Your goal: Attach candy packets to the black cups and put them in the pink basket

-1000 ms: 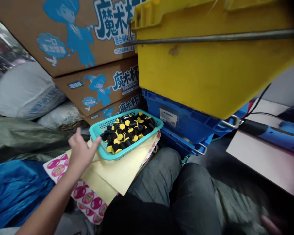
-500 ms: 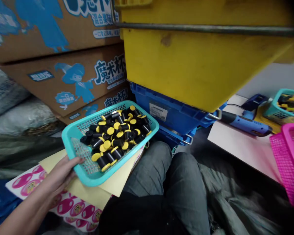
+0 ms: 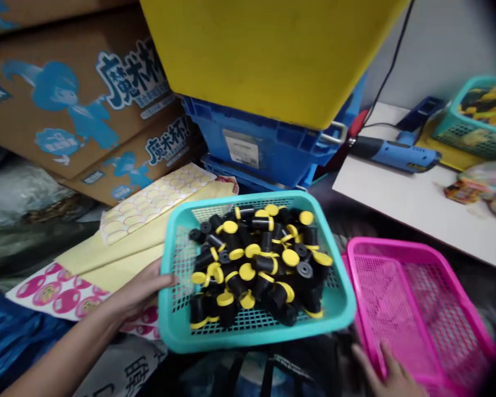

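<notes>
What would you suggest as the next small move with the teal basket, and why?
Probably set the teal basket down level beside the pink basket: the left hand holds only its left rim, it is heaped with black-and-yellow pieces, and the right hand rests on the pink one.

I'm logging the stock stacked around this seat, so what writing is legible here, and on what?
"魔术杯" in blue on the upper cardboard box.
"魔术杯!" on the lower cardboard box; the smaller print under both is blurred.
White label on the blue crate: too blurred to read.
Pink sticker sheet: too small to read.
Teal basket, held by the left hand: none.
</notes>
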`<action>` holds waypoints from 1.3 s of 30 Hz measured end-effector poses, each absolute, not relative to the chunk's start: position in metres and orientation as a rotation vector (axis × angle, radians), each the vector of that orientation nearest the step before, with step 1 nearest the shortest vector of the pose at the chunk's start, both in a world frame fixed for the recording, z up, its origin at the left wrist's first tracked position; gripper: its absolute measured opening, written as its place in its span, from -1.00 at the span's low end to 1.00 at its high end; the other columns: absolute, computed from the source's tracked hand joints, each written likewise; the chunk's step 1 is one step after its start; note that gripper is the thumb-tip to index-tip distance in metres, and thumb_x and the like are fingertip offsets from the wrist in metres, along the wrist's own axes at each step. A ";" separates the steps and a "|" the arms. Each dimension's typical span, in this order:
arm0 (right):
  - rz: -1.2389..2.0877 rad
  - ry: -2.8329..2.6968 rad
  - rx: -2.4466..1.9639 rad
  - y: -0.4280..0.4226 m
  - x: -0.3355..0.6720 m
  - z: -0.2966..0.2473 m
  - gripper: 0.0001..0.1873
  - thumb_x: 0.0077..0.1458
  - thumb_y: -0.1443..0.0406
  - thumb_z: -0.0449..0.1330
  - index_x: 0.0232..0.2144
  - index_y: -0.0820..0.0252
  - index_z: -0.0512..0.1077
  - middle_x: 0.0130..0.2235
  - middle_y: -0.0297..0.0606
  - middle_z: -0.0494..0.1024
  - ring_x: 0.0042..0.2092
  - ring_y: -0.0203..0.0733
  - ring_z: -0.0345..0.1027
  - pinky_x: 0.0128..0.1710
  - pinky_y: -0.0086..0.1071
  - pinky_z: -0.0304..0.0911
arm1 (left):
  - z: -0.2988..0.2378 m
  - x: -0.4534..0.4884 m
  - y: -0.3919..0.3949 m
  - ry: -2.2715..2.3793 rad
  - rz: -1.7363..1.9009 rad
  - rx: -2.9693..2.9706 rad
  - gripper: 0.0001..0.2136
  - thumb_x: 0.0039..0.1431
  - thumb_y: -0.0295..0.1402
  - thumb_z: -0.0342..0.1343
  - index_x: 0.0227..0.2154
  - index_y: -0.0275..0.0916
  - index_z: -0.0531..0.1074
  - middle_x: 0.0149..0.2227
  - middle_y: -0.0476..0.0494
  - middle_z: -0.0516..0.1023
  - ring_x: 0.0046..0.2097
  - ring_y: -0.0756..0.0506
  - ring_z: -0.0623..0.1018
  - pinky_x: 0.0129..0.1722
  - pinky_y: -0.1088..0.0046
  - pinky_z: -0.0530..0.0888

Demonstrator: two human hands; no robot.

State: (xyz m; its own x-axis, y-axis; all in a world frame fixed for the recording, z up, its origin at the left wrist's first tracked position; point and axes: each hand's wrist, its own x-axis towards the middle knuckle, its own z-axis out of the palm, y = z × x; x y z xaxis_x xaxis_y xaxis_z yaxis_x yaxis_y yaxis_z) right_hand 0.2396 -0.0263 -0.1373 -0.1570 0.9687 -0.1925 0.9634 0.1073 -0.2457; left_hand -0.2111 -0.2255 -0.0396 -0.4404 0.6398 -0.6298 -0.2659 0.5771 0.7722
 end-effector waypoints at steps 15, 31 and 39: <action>1.026 -1.888 -1.558 0.003 0.122 -0.090 -0.18 0.20 -0.17 -0.16 0.30 0.23 0.00 0.29 -0.05 0.07 0.31 0.04 -0.05 0.28 0.03 -0.06 | -0.036 -0.151 -0.114 2.210 1.002 1.865 -0.75 0.26 -0.31 0.01 -0.05 -0.15 0.44 0.01 -0.14 0.52 0.08 -0.14 0.46 0.12 0.20 0.38; 0.562 -2.780 -0.961 -0.051 0.100 -0.059 -0.70 0.27 0.12 0.06 -0.11 0.17 0.41 -0.01 -0.17 0.44 0.09 -0.07 0.22 0.18 -0.03 -0.14 | -0.050 -0.154 -0.091 1.574 0.385 2.474 -0.71 0.20 -0.34 0.01 -0.02 -0.09 0.40 0.07 -0.04 0.50 0.28 -0.22 0.24 0.31 -0.07 0.01; 0.564 -2.842 -1.440 -0.042 0.076 -0.045 -0.61 0.31 0.32 -0.09 -0.40 0.28 0.49 -0.28 -0.15 0.52 -0.14 -0.09 0.31 0.05 -0.05 -0.11 | -0.068 -0.160 -0.108 1.821 0.614 2.345 -0.76 0.16 -0.31 0.00 -0.12 -0.11 0.41 0.04 -0.02 0.50 0.18 -0.28 0.38 0.30 -0.09 0.07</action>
